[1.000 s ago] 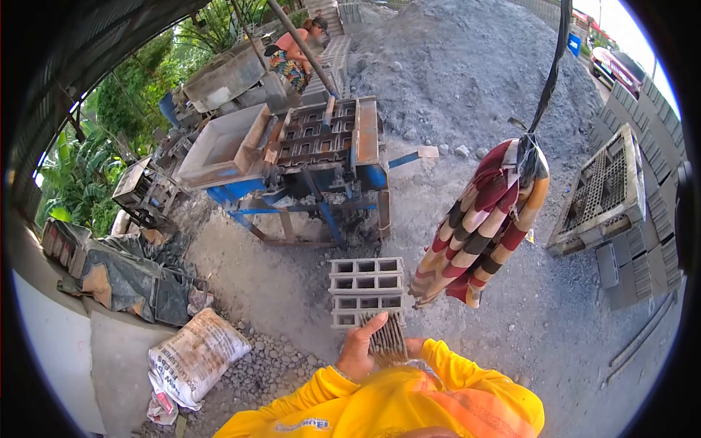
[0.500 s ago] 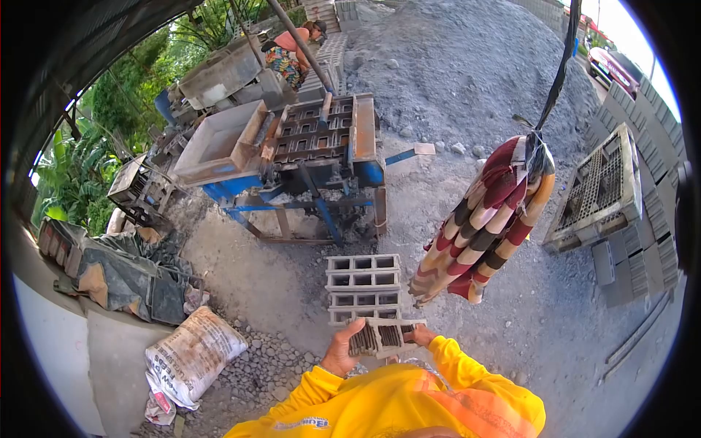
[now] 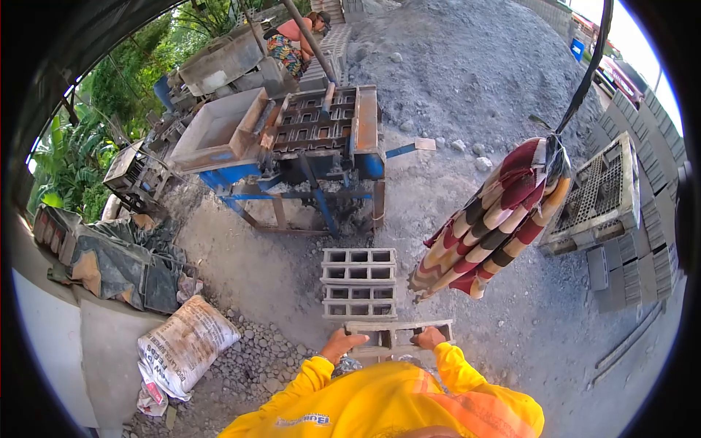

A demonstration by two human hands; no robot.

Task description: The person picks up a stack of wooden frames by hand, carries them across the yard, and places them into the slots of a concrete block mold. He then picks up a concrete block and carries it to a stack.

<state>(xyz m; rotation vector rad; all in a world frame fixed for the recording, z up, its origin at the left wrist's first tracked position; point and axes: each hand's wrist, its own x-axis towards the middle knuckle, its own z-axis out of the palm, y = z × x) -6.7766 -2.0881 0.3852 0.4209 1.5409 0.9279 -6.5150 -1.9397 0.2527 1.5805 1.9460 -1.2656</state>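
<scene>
Both my hands grip a grey hollow concrete block (image 3: pixel 395 339) low in front of my body. My left hand (image 3: pixel 343 345) is closed on its left part, with the thumb reaching over an opening. On the other side my right hand (image 3: pixel 429 338) is closed with its fingers at a right-hand opening. Just beyond the held block, more hollow concrete blocks (image 3: pixel 358 263) lie on the ground in a row, openings facing up. Part of the held block's near side is hidden by my yellow shirt.
A blue-framed block-moulding machine (image 3: pixel 321 131) stands ahead. Striped cloth (image 3: pixel 496 219) hangs at the right, before a crate-like frame (image 3: pixel 599 193) and stacked blocks (image 3: pixel 635 270). A filled sack (image 3: pixel 186 347) lies left on gravel. Another person (image 3: pixel 292 44) bends over farther back.
The held block has turned from a tilted position to lie broadside across my front, and its openings now show. My right hand has shifted slightly right and my left hand slightly left.
</scene>
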